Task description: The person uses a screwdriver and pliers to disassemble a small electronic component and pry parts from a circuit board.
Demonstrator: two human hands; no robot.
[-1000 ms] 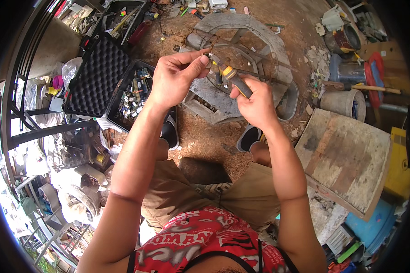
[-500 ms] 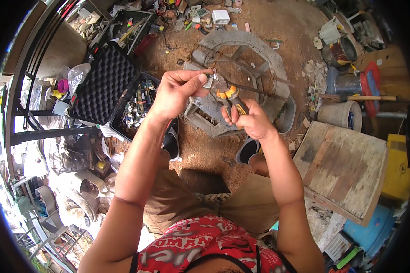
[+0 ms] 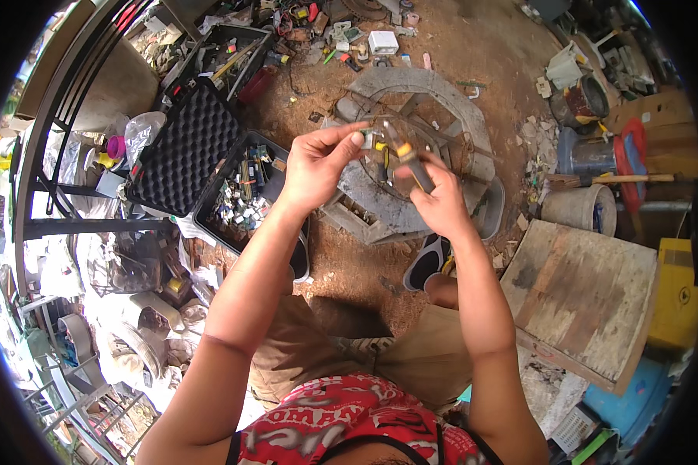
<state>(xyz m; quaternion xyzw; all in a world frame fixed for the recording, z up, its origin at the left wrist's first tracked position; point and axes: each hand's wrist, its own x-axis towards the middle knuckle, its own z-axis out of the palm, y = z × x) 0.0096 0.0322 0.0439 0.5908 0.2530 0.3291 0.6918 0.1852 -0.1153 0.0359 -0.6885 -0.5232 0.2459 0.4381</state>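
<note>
My left hand (image 3: 322, 164) pinches a small flat piece (image 3: 367, 139), green and silver, between thumb and fingertips; it looks like a bit of circuit board, too small to name surely. Close by on the right, my right hand (image 3: 436, 190) is wrapped round a pair of pliers (image 3: 405, 152) with black and yellow handles. The pliers' jaws point up and lie just right of the small piece, apart from it as far as I can see. Their handles are spread, and motion blurs them somewhat. Both hands are above a grey ring-shaped frame (image 3: 456, 97) on the ground.
Left of my hands, a black case (image 3: 184, 147) with foam in its lid holds many small electronic parts (image 3: 244, 201). A white box (image 3: 382, 43) lies among scattered scraps at the far side. On the right are a worn wooden board (image 3: 582, 291) and a bucket (image 3: 570, 208).
The pliers have tilted, and their jaws have moved away from the small piece while the handles spread. My left hand still pinches the piece. The whole view has shifted slightly.
</note>
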